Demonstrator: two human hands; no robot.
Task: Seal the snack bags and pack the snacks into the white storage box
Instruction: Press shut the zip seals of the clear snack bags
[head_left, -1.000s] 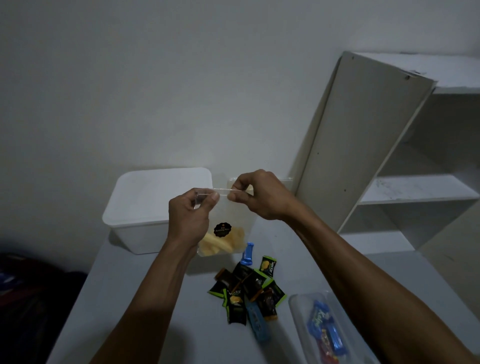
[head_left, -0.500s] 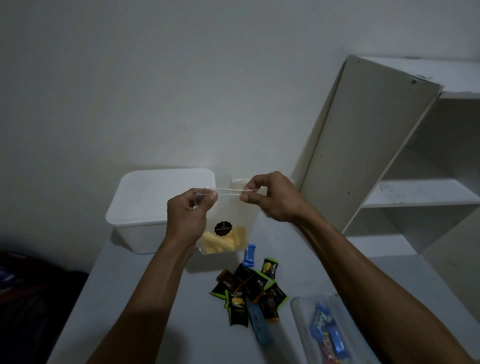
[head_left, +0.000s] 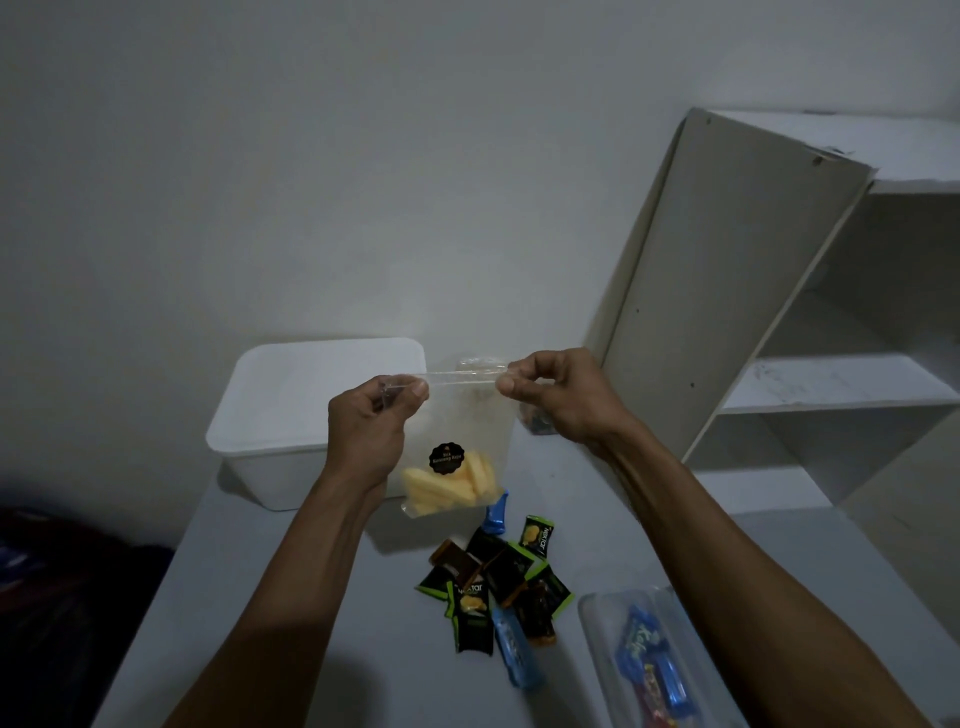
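both hands up over the table now, a clear snack bag (head_left: 460, 447) stretched between them. left hand (head_left: 366, 434) has thumb and curled fingers pinched tight on the bag's top left corner, right hand (head_left: 556, 395) pinching the top right corner the same way, nothing loose in either grip. the top strip runs taut and level from one hand to the other; can't tell whether it is closed along its length. the bag hangs in the air, yellow snack pieces (head_left: 447, 486) settled at the bottom under a round black sticker (head_left: 445, 458).

behind the left hand sits the white storage box (head_left: 291, 415), lid on, at the far end of the pale grey table (head_left: 311, 649). below the bag, a heap of small wrapped snacks (head_left: 498, 582) in black, green and blue lies on the table. near the right forearm, a clear bag (head_left: 649, 654) with blue wrappers inside lies flat. another bag shows partly behind the right hand, too hidden to read. plain white wall (head_left: 311, 182) behind, white shelf unit (head_left: 805, 312) leaning at the right, dim light all round.
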